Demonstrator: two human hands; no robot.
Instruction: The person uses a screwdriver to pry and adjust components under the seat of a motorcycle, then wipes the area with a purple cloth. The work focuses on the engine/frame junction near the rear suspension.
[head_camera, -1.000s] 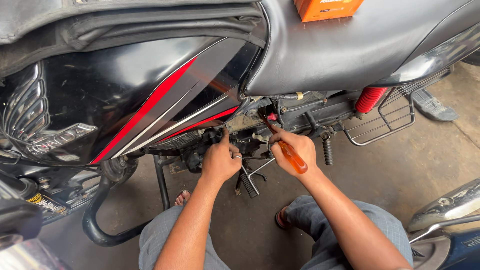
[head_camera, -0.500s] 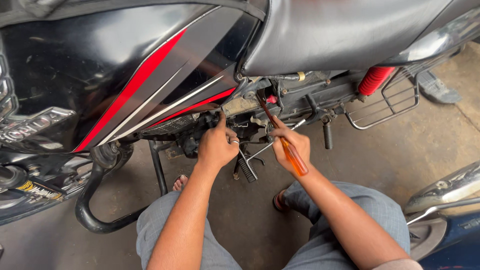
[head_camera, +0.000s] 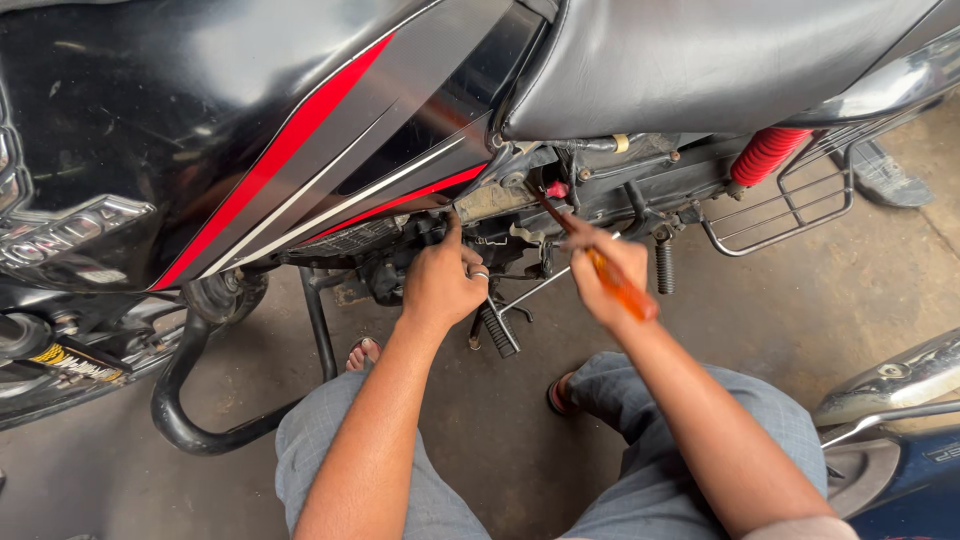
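Right hand (head_camera: 605, 272) grips screwdriver (head_camera: 592, 258), shaft slanting up-left into frame (head_camera: 500, 197); left hand (head_camera: 442, 282) presses panel (head_camera: 390, 190) beside it.

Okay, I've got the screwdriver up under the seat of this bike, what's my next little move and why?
Probably seat the tip squarely before turning: the screwdriver in your right hand slants up toward the frame under the seat, while your left hand braces the side panel.

floor (head_camera: 760, 300): grey concrete | motorcycle (head_camera: 250, 130) stands on it
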